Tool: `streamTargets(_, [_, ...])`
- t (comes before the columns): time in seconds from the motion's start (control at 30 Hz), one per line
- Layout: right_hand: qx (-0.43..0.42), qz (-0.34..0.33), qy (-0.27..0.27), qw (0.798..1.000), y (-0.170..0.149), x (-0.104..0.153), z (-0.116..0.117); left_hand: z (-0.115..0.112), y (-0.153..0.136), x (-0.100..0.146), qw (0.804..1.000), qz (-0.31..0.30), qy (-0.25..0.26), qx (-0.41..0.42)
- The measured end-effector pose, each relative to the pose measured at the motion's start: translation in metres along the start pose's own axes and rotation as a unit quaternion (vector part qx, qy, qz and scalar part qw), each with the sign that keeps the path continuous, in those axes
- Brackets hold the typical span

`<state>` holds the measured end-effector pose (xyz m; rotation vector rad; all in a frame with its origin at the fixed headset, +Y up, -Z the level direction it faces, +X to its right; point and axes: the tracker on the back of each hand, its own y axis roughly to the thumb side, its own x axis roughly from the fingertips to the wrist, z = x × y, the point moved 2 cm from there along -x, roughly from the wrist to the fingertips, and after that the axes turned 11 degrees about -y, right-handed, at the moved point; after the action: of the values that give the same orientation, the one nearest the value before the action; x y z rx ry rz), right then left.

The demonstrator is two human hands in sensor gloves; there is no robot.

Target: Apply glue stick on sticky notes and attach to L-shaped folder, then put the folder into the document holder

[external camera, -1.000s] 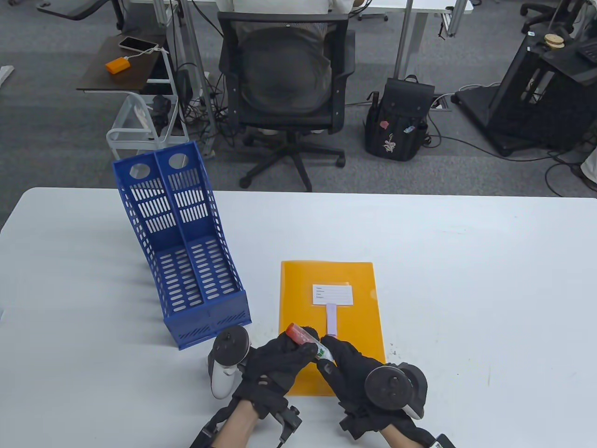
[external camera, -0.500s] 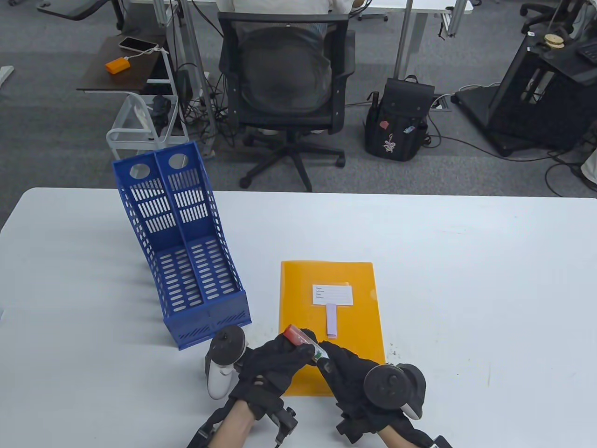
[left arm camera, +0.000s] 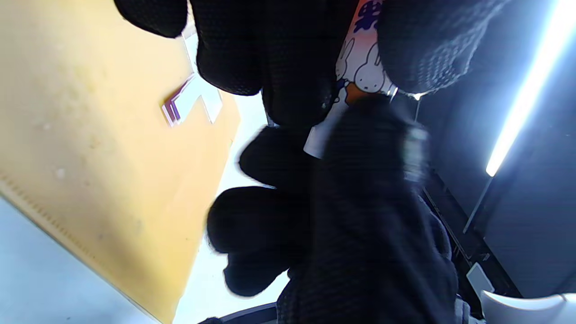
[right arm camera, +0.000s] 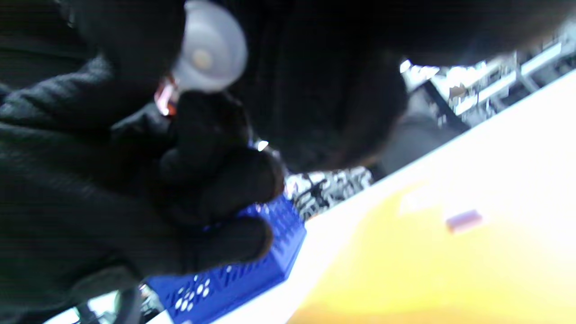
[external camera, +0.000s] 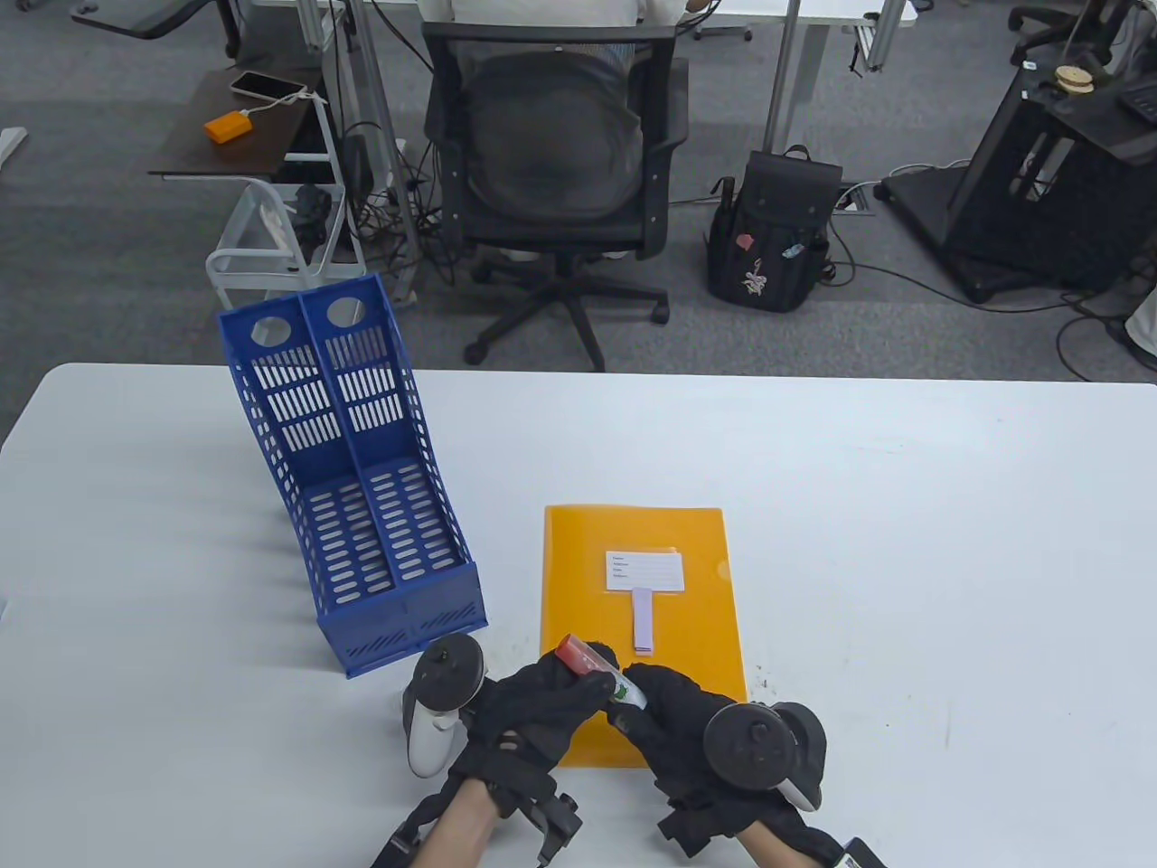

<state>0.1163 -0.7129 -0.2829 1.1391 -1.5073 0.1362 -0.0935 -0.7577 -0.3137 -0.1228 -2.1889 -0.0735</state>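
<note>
An orange L-shaped folder (external camera: 642,579) lies flat on the white table, with a white label and a pale purple sticky note pad (external camera: 643,619) on it. Both gloved hands hold a glue stick (external camera: 598,667) with a red cap just above the folder's near edge. My left hand (external camera: 542,701) grips the capped end; my right hand (external camera: 673,710) pinches the white lower end. The left wrist view shows the stick's cartoon-printed body (left arm camera: 360,67) between the fingers, with the pad (left arm camera: 191,99) beyond. The right wrist view is blurred; the folder (right arm camera: 450,270) shows there.
A blue two-slot document holder (external camera: 362,488) stands on the table left of the folder, its open side facing the near edge; it shows as a blue corner (right arm camera: 243,279) in the right wrist view. Beyond the table's far edge are an office chair (external camera: 551,181) and a backpack (external camera: 773,235).
The hands and glue stick shifted a little left and then back right. The grip on the stick and the folder are unchanged.
</note>
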Motion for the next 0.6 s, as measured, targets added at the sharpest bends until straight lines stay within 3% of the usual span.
streamTargets(0.1, [0.015,-0.02,0.002,1.0,-0.002,0.002,0.0,0.0,0.001,0.0,1.0,0.001,0.006,-0.008])
streamTargets(0.2, [-0.067,0.015,0.096,0.993,-0.007,0.004,0.01,0.002,0.0,0.001,1.0,0.003,0.007,-0.002])
streamTargets(0.23, [-0.09,0.044,0.102,0.99,-0.009,0.004,0.011,0.002,-0.001,0.001,1.0,0.005,-0.003,-0.008])
streamTargets(0.47, [-0.011,0.013,0.013,1.0,-0.005,0.003,-0.002,0.0,0.0,0.0,1.0,-0.001,-0.016,-0.012])
streamTargets(0.53, [-0.04,0.021,0.031,0.998,-0.008,0.003,0.001,0.002,-0.001,0.0,1.0,-0.005,-0.016,0.002])
streamTargets(0.6, [-0.087,0.037,0.088,0.992,-0.011,0.003,0.009,0.003,-0.001,0.001,1.0,-0.007,-0.013,0.015])
